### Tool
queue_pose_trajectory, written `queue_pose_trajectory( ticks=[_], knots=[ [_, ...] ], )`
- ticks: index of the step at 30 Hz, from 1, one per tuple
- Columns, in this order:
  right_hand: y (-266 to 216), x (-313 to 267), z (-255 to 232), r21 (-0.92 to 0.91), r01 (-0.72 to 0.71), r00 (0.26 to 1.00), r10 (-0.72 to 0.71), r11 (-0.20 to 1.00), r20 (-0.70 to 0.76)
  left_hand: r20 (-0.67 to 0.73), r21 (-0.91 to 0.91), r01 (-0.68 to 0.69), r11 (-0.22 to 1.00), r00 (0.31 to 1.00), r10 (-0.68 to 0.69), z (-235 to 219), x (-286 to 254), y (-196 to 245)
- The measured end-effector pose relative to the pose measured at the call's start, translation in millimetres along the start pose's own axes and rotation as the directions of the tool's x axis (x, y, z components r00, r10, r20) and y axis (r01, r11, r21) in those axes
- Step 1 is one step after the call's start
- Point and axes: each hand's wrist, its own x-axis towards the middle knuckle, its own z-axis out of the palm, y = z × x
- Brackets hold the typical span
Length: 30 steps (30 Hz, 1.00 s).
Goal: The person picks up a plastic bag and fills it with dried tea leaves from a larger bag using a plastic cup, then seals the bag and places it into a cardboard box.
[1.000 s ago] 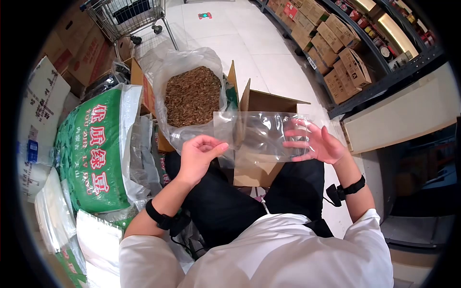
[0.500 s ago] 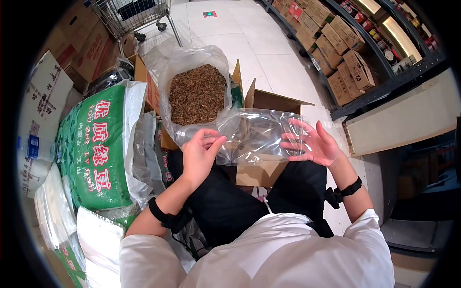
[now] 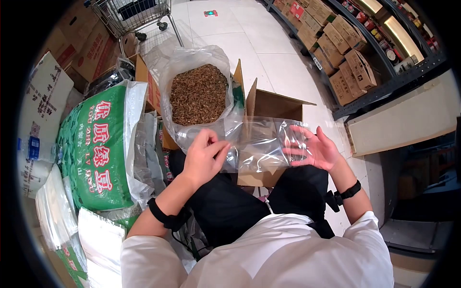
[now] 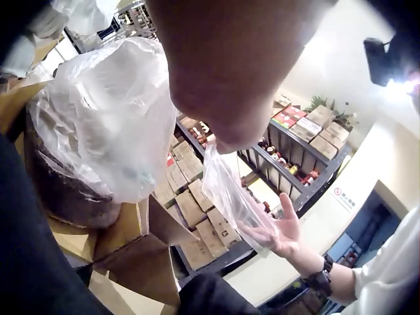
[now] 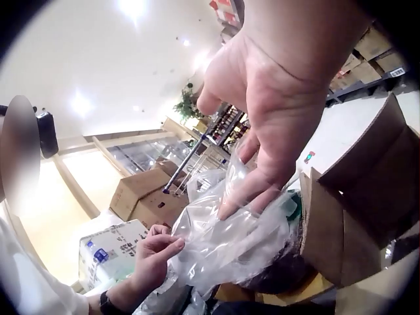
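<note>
A clear plastic bag (image 3: pixel 264 152) stretches between my two hands in the head view, above an open cardboard box. My left hand (image 3: pixel 204 156) pinches its left end between thumb and fingers. My right hand (image 3: pixel 319 150) has its fingers spread and fairly straight at the bag's other end, seen through the film, with the thumb standing free. The right wrist view shows the film (image 5: pixel 220 226) around those fingertips. Beyond the left hand stands a large translucent sack (image 3: pixel 168 91) filled with brown dried pieces (image 3: pixel 199 93).
The open cardboard box (image 3: pixel 278 103) stands between the knees. At the left lie a green printed sack (image 3: pixel 89 149) and a stack of flat plastic bags (image 3: pixel 101 247). A shopping cart (image 3: pixel 129 17) is at the far left, and shelving with cartons (image 3: pixel 355 72) runs along the right.
The bag's left part has shifted and dipped lower, its creases altered. My left hand has moved slightly right, still pinching; the right hand stays spread. The head view has shifted slightly.
</note>
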Motion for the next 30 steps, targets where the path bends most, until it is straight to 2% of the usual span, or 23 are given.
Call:
queue_pose_trajectory(
  ticks=[1,3,6,10,12,16,19,22,25,27,28,30],
  knots=[
    [1,-1,-2,0.017,-0.007,1.000,0.007,1.000,0.003,0.002,0.001,0.000,1.000,1.000,0.000,1,0,-2],
    [3,-3,-6,0.036,-0.013,1.000,0.013,0.999,0.006,-0.026,-0.063,-0.149,0.987,0.989,0.147,2,2,-6],
    [5,-6,-11,0.063,-0.018,1.000,0.019,0.998,-0.007,-0.034,-0.084,-0.180,0.980,0.983,0.178,1,2,-1],
    [4,-6,-16,0.156,-0.047,0.997,0.037,0.987,0.066,-0.027,-0.134,-0.185,0.974,0.983,0.183,-3,5,4],
    [4,-5,-20,0.186,-0.057,0.994,0.039,0.981,0.099,0.014,-0.068,-0.343,0.937,0.939,0.345,-6,7,4],
    [6,-2,-24,0.279,-0.077,0.990,0.039,0.957,0.138,-0.023,-0.072,-0.299,0.952,0.954,0.298,-11,9,12],
    [7,2,-22,0.353,-0.090,0.989,0.042,0.931,0.144,-0.052,-0.011,-0.300,0.954,0.953,0.299,-15,11,12],
    [8,6,-22,0.402,-0.105,0.988,0.049,0.910,0.148,-0.026,-0.011,-0.374,0.927,0.927,0.374,-17,14,13],
    [9,9,-24,0.427,-0.112,0.987,0.051,0.898,0.152,-0.045,-0.028,-0.304,0.952,0.952,0.303,-16,12,14],
    [9,10,-24,0.451,-0.113,0.987,0.048,0.885,0.154,-0.085,-0.041,-0.190,0.981,0.979,0.186,-15,12,16],
    [9,9,-25,0.445,-0.097,0.989,0.035,0.890,0.146,-0.085,-0.041,-0.188,0.981,0.979,0.184,-15,13,17],
    [9,9,-26,0.439,-0.083,0.990,0.024,0.895,0.138,-0.007,-0.185,0.044,0.982,0.999,-0.046,-16,15,19]
  ],
)
